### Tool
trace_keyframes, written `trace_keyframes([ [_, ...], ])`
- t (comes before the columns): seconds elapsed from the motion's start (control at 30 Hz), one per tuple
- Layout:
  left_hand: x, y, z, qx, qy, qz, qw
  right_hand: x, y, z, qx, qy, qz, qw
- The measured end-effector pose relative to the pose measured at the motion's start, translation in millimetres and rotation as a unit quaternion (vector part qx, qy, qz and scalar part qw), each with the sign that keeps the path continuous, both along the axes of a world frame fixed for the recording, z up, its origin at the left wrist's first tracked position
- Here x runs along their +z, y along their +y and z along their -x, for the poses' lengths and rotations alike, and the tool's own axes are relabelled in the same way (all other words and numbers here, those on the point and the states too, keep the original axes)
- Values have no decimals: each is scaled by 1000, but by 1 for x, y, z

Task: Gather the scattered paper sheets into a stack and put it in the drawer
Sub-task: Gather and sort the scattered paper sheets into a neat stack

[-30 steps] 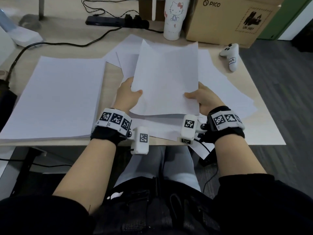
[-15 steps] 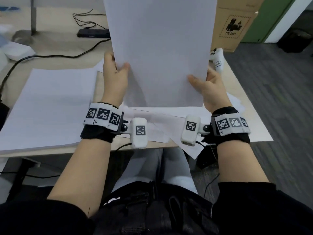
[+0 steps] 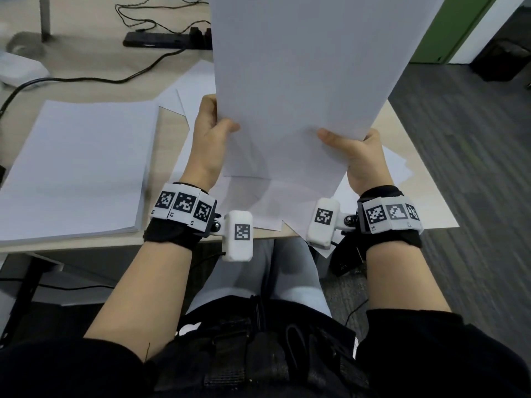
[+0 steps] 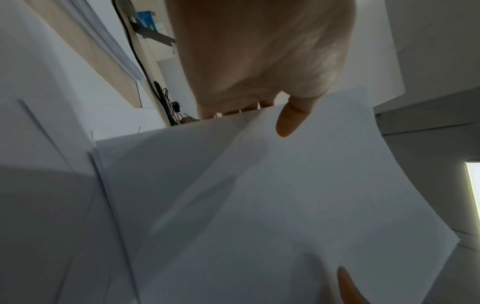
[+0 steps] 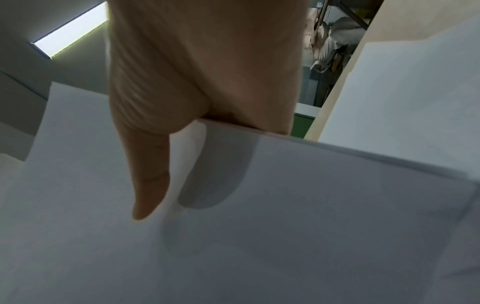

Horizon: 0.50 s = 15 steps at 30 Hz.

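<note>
Lifted off the bench (image 3: 416,168) since a second ago, when it lay nearly flat over the loose sheets, the gathered bundle of paper (image 3: 301,81) now stands almost upright and tips a little to the right, with its lower edge hanging just above the sheets. Half a second ago it was already raised; since then the top has leaned further right and both thumbs have slid closer to the bottom corners. Left hand (image 3: 209,145) pinches the left edge, thumb on the near face and fingers (image 4: 241,111) hidden behind; right hand (image 3: 359,156) grips the lower right corner the same way, thumb pressed on the front. Held on both sides like this, the bundle is probably being stood on end so its edges can be tapped square, which flat paper would not allow. Under and beyond the fingers, loose sheets (image 3: 258,202) lie fanned on the bench, not yet collected. Left of the left fingers a thick neat stack (image 3: 77,168) rests apart. No drawer shows in any view.
</note>
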<state>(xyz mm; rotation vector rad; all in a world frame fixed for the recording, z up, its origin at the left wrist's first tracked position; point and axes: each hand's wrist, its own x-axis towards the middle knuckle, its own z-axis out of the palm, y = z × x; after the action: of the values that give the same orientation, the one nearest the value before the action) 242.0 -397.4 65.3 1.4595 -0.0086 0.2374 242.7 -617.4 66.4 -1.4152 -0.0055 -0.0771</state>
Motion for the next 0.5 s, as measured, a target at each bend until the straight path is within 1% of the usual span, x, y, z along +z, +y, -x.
trace_keyframes([
  [0.23, 5, -7, 2, 6, -12, 40, 999, -1, 9, 4, -1, -11, -10, 1000],
  [0.3, 0, -4, -2, 4, 1, 24, 1000, 0, 7, 5, -4, -7, -5, 1000],
  [0.4, -13, 1, -3, -2, 69, -25, 997, -3, 6, 6, -7, 1, -3, 1000],
  [0.47, -24, -2, 0, 14, 108, -57, 992, -6, 10, 7, -13, -1, -4, 1000],
  [0.5, -27, -5, 2, 26, 106, -67, 992, -7, 11, 8, -20, -1, -3, 1000],
])
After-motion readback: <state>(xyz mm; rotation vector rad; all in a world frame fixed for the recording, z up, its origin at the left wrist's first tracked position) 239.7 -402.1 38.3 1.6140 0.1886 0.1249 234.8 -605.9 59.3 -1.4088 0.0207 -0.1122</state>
